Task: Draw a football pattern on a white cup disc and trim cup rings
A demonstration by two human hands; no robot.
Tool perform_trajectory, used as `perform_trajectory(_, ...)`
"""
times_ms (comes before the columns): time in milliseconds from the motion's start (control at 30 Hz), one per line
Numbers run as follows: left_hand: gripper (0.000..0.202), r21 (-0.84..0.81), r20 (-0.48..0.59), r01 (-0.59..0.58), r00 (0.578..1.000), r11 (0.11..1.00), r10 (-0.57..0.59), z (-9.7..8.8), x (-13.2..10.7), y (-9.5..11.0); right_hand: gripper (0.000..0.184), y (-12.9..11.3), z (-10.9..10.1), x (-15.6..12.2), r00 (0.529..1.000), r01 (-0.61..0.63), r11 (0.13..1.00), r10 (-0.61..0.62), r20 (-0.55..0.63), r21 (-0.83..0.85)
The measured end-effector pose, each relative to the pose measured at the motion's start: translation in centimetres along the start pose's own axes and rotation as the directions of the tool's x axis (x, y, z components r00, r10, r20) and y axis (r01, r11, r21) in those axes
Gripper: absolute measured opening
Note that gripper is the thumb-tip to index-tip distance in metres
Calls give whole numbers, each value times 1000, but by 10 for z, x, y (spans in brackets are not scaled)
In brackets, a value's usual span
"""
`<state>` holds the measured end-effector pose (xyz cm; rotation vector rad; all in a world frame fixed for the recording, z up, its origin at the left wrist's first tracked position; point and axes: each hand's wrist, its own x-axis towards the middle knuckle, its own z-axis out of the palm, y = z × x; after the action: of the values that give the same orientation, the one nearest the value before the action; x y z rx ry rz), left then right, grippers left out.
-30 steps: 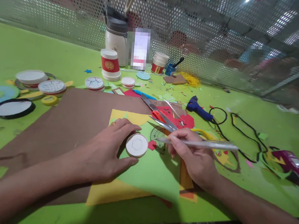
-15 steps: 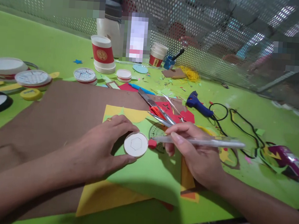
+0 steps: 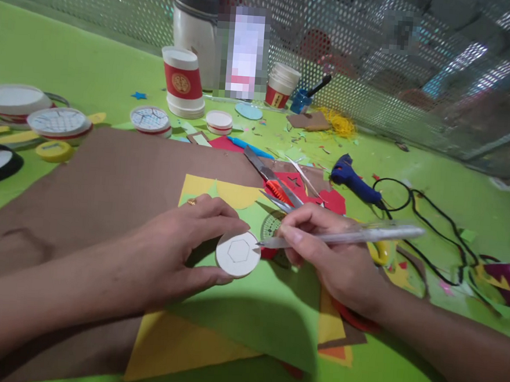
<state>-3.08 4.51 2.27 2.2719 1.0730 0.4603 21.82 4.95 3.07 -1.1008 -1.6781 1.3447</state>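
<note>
My left hand (image 3: 181, 250) is curled round a small white paper-cup base (image 3: 238, 254) with a hexagon drawn on its top, pinning it on a green paper sheet (image 3: 256, 296). A clear pen (image 3: 356, 235) lies in the pinch of my right hand (image 3: 329, 257); its tip touches the right edge of the white disc. Under the green sheet lie a yellow sheet (image 3: 174, 342) and a large brown sheet (image 3: 88, 197). A round protractor (image 3: 271, 226) shows just behind the pen tip.
Scissors (image 3: 270, 183) and red paper scraps (image 3: 324, 199) lie behind my hands. A blue glue gun (image 3: 354, 179) with a black cord (image 3: 427, 220) is at the right. Paper cups (image 3: 183, 81), cut cup bases (image 3: 150, 118) and lids stand at the back and left, by a perforated metal screen (image 3: 377, 66).
My right hand has brought the pen tip leftward from above the protractor to the edge of the white disc. The left hand has kept its hold; the view has shifted slightly.
</note>
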Motion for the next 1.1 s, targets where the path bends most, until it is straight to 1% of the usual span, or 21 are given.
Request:
perform_trajectory(100, 39, 28, 11, -40, 999, 999, 40, -4, 1, -1, 17, 4, 0, 4, 999, -45, 988, 43, 17, 147)
perform_trajectory(167, 43, 31, 18, -61, 998, 998, 60, -6, -1, -3, 20, 6, 1, 5, 999, -51, 979, 48, 21, 198)
perform_trajectory(200, 47, 33, 21, -52, 998, 998, 52, -7, -2, -3, 21, 6, 1, 5, 999, -53, 977, 50, 21, 206)
perform_trajectory(367, 73, 59, 19, 57, 998, 997, -58, -5, -9, -2, 20, 3, 4, 4, 998, -63, 988, 62, 12, 144)
perform_trajectory(467, 84, 38, 18, 134, 991, 990, -135, 0, -5, 3, 20, 0, 4, 3, 996, -90, 993, 89, 21, 80)
perform_trajectory(500, 86, 33, 15, 179, 984, 983, -180, 3, -3, 4, 20, -1, 4, 3, 995, -101, 993, 99, 27, 64)
perform_trajectory(567, 78, 20, -16, 208, 978, 978, -207, 7, 0, 5, 21, -2, 3, 3, 993, -114, 993, 113, 35, 42)
perform_trajectory(633, 75, 7, -47, 184, 982, 983, -184, 9, 1, 3, 20, -2, 3, 4, 993, -111, 993, 110, 38, 31)
perform_trajectory(700, 76, 7, -62, 150, 987, 989, -149, 9, -1, 1, 17, -1, 2, 5, 995, -89, 996, 88, 41, 26)
perform_trajectory(767, 75, 17, -66, 134, 989, 991, -132, 6, -4, 1, 15, 0, 2, 5, 997, -71, 997, 69, 45, 28)
perform_trajectory(933, 69, 19, -65, 112, 992, 994, -111, -1, -8, 6, 9, 0, -1, 6, 995, -76, 997, 75, 70, 3)
perform_trajectory(1100, 70, 32, -57, 116, 992, 993, -114, -1, -9, 4, 8, 0, -2, 6, 993, -73, 997, 72, 89, 3)
